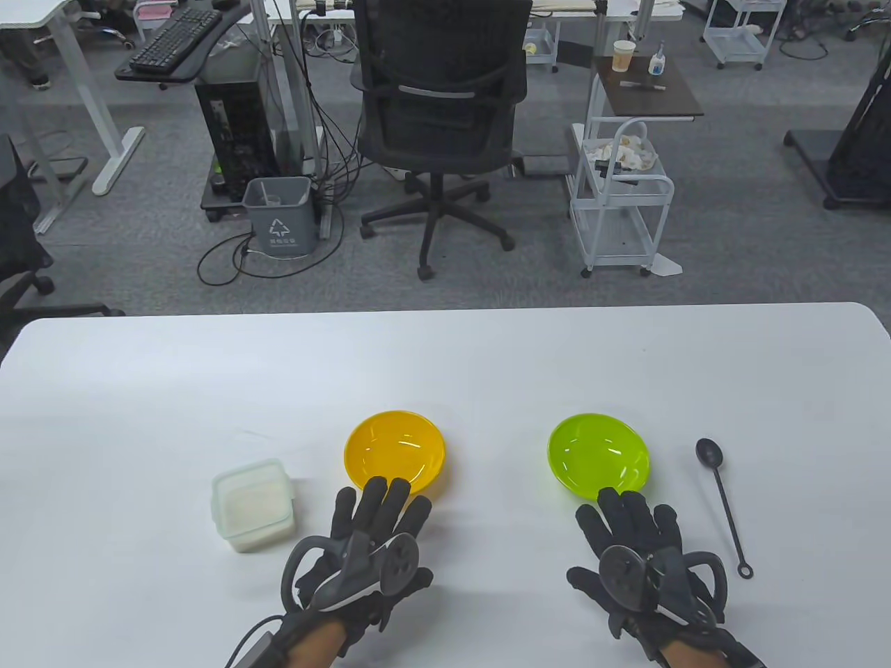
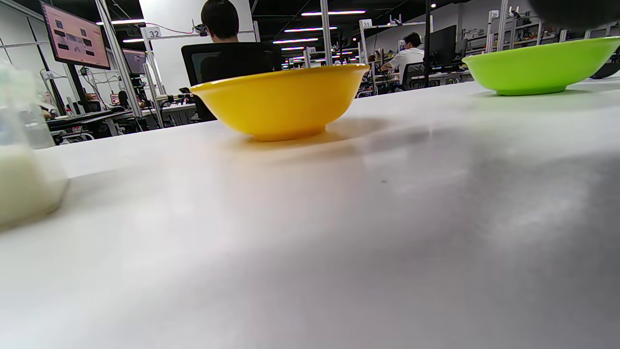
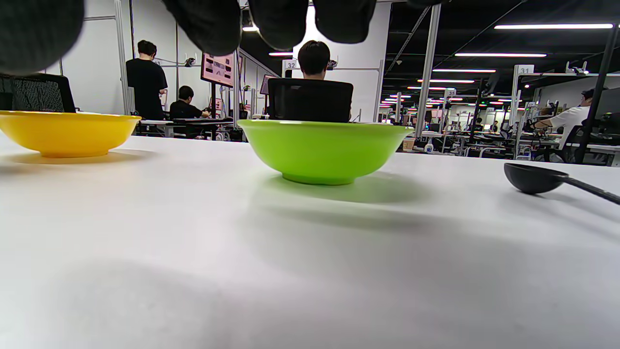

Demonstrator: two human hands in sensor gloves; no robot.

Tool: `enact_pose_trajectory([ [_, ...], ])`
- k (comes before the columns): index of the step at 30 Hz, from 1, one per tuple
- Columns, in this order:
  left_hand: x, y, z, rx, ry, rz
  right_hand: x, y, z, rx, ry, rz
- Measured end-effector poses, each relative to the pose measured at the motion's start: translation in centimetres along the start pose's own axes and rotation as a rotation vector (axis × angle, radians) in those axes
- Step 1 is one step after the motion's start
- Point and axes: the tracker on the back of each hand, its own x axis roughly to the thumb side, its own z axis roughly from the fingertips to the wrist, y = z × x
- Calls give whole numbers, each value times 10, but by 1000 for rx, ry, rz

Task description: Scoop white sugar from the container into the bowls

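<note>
Open office room, grey carpet, black chair [image 1: 438,104] behind white table [image 1: 445,362]. On it: yellow bowl [image 1: 395,452], green bowl [image 1: 598,456], sugar container [image 1: 252,504] at left, black spoon [image 1: 724,504] at right. Left hand [image 1: 369,543] and right hand [image 1: 637,550] lie flat, fingers spread, holding nothing.

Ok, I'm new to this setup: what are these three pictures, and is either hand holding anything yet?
No robot here: a person's two gloved hands, each with a tracker strapped on its back. The top picture looks down at the white table; the other two come from cameras on each wrist, low over the surface. The left hand and right hand lie flat, fingers spread, holding nothing. On the table: a sugar container at left, a yellow bowl, a green bowl, and a black spoon at right, untouched.
</note>
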Motion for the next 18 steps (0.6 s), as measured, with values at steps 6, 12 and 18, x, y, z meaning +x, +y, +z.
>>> enact_pose_trajectory([
  [6,0,0,-1,1,1,-4,-1,1,0,-1,1,1],
  [12,-1,-1,-2,-11,-5,9,0,0,1,-3,-8,-1],
  [18,-7,5,-4,-26,-7,28,0,0,1,-9,-15,19],
])
